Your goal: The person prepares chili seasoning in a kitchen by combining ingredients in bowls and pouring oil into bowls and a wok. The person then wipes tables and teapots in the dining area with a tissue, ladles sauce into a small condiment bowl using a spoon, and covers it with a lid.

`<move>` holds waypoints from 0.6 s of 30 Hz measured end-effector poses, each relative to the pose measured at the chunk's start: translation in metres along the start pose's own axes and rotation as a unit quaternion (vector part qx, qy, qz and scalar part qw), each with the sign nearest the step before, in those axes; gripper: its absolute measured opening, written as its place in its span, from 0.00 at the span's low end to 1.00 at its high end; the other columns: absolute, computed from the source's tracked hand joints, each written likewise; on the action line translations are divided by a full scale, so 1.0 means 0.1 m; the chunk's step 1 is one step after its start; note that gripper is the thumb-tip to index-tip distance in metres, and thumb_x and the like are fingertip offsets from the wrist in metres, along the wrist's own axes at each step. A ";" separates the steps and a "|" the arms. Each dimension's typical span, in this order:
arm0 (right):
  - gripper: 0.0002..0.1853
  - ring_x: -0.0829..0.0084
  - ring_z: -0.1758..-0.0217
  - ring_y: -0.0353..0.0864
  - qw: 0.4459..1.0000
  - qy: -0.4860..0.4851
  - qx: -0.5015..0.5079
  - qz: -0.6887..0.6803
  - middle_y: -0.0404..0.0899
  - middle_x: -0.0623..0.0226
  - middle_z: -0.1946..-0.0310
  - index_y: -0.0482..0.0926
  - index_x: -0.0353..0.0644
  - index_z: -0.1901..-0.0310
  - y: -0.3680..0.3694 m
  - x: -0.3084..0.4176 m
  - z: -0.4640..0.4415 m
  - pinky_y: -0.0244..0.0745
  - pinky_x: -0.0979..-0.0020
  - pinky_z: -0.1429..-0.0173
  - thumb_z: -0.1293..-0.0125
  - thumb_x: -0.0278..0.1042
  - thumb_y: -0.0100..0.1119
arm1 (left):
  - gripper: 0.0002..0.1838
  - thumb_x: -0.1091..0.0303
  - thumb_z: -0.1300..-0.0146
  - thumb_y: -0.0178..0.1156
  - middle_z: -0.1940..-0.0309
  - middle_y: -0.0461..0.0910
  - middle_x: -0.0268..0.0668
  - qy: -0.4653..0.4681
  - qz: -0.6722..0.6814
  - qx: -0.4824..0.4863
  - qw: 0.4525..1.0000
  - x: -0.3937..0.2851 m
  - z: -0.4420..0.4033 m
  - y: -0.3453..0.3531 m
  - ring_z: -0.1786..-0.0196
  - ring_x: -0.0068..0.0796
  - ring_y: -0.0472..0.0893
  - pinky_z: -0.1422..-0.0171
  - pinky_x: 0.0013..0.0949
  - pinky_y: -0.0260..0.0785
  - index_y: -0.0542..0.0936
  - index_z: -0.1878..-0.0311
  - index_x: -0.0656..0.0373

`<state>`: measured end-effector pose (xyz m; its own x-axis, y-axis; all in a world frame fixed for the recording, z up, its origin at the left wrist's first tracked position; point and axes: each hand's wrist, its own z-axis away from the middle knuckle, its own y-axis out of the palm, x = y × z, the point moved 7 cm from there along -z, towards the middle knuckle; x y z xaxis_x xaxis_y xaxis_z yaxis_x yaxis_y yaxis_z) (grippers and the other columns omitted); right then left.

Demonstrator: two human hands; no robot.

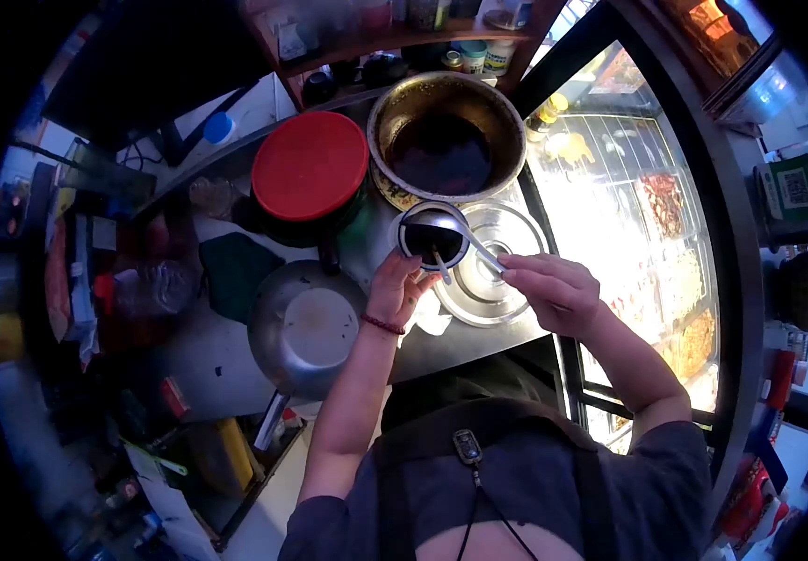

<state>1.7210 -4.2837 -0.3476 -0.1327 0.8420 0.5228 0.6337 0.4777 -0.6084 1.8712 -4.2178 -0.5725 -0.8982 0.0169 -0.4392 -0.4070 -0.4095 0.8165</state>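
Observation:
My left hand (398,288) is closed on a small round bowl (420,257) that holds dark liquid. A white spoon (441,266) stands in the bowl, its handle leaning over the near rim. In my right hand (554,288) is the metal handle of a ladle (481,245), whose head is over the bowl's far right edge. Just behind the bowl is a large metal pot (512,140) with dark liquid low inside. A round metal lid (493,299) lies flat beneath the ladle and beside the bowl.
A red-lidded pot (310,164) stands left of the large pot. A frying pan (309,327) lies left of my left forearm, its handle toward me. On the right is a lit glass display case (628,206). A shelf (404,42) with jars runs behind.

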 end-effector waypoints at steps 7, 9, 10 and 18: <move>0.12 0.60 0.65 0.83 1.000 -0.013 -0.003 0.026 0.80 0.49 0.63 0.77 0.34 0.61 -0.02 0.10 0.00 0.80 0.71 0.64 0.48 0.13 0.55 | 0.20 0.74 0.45 0.57 0.54 0.75 0.33 0.013 0.009 0.012 1.000 -0.05 0.01 0.04 0.50 0.27 0.74 0.45 0.42 0.69 0.70 0.47 0.55; 0.11 0.61 0.65 0.83 0.999 0.030 0.007 -0.008 0.79 0.49 0.62 0.77 0.32 0.60 -0.01 0.04 0.01 0.79 0.70 0.62 0.44 0.13 0.53 | 0.20 0.74 0.45 0.56 0.54 0.75 0.33 0.010 0.010 0.019 1.000 -0.06 0.02 0.06 0.51 0.26 0.75 0.46 0.42 0.70 0.70 0.47 0.55; 0.11 0.61 0.65 0.83 0.999 0.033 0.007 -0.010 0.79 0.49 0.62 0.77 0.32 0.60 0.00 0.04 0.05 0.79 0.70 0.62 0.44 0.13 0.53 | 0.20 0.74 0.45 0.57 0.54 0.75 0.33 0.014 0.005 0.002 1.000 -0.06 0.04 0.05 0.52 0.26 0.75 0.47 0.41 0.71 0.70 0.47 0.55; 0.11 0.66 0.70 0.81 0.762 0.448 -0.334 -0.328 0.78 0.53 0.70 0.72 0.28 0.57 -0.04 -1.05 0.52 0.80 0.71 0.62 0.35 0.27 0.46 | 0.20 0.73 0.45 0.57 0.55 0.76 0.33 0.020 0.011 0.034 0.999 -0.09 0.03 0.11 0.52 0.26 0.76 0.48 0.37 0.72 0.69 0.47 0.57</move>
<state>1.6928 -4.3617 -0.4309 -0.2036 -0.1760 0.9631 0.9410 0.2365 0.2421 1.8742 -4.2196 -0.5580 -0.9002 -0.0293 -0.4346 -0.3985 -0.3472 0.8489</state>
